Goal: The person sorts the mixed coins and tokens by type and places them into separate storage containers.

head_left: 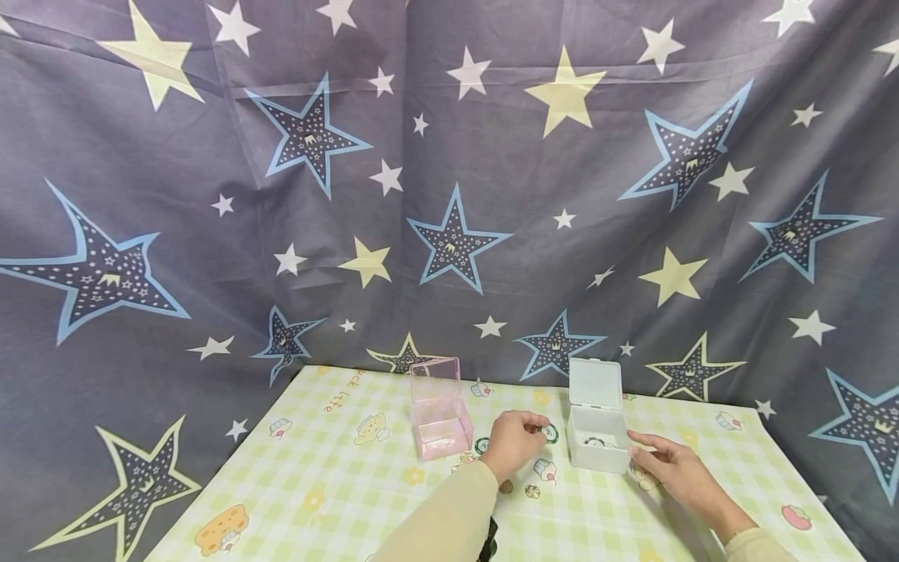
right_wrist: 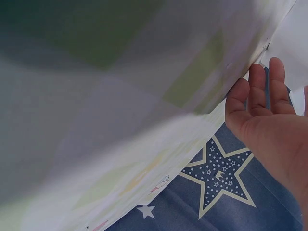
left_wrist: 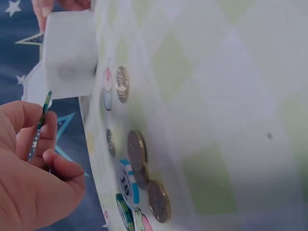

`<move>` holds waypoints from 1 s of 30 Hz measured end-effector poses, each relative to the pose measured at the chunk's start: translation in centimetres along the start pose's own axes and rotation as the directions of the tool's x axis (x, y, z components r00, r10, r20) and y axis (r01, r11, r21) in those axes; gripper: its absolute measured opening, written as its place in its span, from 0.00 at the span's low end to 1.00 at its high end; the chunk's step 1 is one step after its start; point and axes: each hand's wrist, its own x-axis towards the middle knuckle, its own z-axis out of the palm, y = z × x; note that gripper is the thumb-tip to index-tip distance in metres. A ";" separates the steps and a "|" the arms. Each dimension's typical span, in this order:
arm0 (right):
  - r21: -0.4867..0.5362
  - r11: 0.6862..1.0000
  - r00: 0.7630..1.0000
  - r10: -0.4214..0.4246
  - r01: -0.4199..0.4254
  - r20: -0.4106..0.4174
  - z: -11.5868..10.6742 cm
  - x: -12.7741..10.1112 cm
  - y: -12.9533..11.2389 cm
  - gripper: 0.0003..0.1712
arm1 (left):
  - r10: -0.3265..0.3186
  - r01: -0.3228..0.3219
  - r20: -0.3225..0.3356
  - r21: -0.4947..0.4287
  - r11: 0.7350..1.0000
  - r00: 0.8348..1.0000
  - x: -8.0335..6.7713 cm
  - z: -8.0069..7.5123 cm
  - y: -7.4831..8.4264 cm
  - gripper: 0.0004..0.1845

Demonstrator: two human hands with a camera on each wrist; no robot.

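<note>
Low in the middle of the head view, the left hand [head_left: 515, 441] hovers over the green-and-white checked worktop [head_left: 330, 476], fingers curled, and pinches a thin green-and-white round token [left_wrist: 39, 124] by its edge; the left wrist view shows it edge-on between thumb and fingertips at the left of the frame. Just to the right stands the small white translucent plastic box [head_left: 598, 446] with its hinged lid up, and something round already lies inside. The right hand [head_left: 673, 467] lies beside that box at the lower right, fingers straight and relaxed, tips at its wall, gripping nothing. Left of the left hand sits a small pink clear plastic box [head_left: 440, 425], lid open too. Loose metal coins [left_wrist: 136, 150] and more printed tokens lie flat on the cloth beneath the left hand. That token looks light, stiff and slick, so I would say an edge pinch suits it best; flat on cloth it would likely need a fingernail under the rim or a slide to lift.
</note>
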 end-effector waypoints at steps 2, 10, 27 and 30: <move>-0.004 1.000 1.000 0.001 -0.001 -0.001 0.0 0.0 0.1 0.35 | -0.011 0.011 -0.008 -0.068 0.998 1.000 0.0 0.1 0.4 0.14; -0.036 0.999 1.000 0.003 -0.003 -0.009 0.0 0.0 0.2 0.35 | -0.024 0.027 0.015 -0.255 0.966 1.000 -0.5 1.2 2.0 0.15; -0.042 0.999 1.000 -0.012 0.011 -0.024 0.0 0.0 0.1 0.35 | -0.029 0.036 0.028 -0.254 0.967 0.999 -0.7 2.7 2.6 0.13; -0.040 0.999 1.000 -0.015 0.014 -0.025 0.0 0.0 0.2 0.34 | -0.033 0.038 0.027 -0.262 0.964 0.999 -0.7 2.8 2.7 0.13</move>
